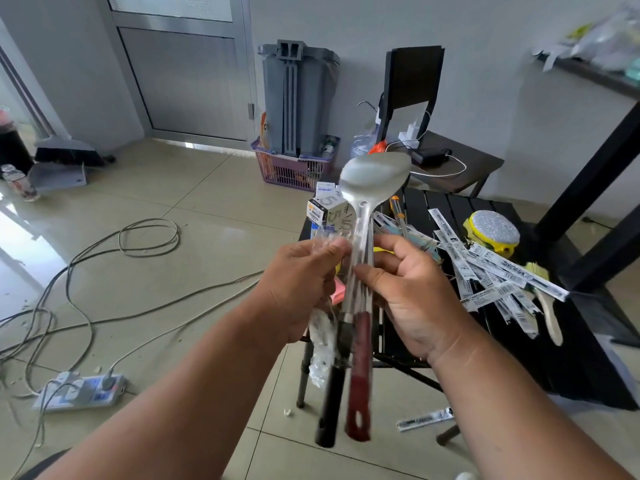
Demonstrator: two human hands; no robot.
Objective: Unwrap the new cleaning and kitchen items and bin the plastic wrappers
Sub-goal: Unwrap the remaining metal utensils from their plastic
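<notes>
A steel ladle (pixel 375 173) with a red handle stands upright between my hands, still inside a clear plastic sleeve (pixel 360 258). A second utensil with a black handle (pixel 330 403) hangs beside it. My left hand (pixel 298 289) grips both utensils and a crumpled clear wrapper (pixel 320 351) that trails below it. My right hand (pixel 408 289) pinches the sleeve on the ladle's shaft with thumb and fingertips.
A low black slatted table (pixel 571 344) carries small boxes (pixel 327 209), several printed wrapper strips (pixel 498 271), a yellow scourer (pixel 493 230) and a brush (pixel 550 310). A grey bin (pixel 298 98) stands in a purple basket (pixel 294 168) by the wall. Cables and a power strip (pixel 79 391) lie on the floor.
</notes>
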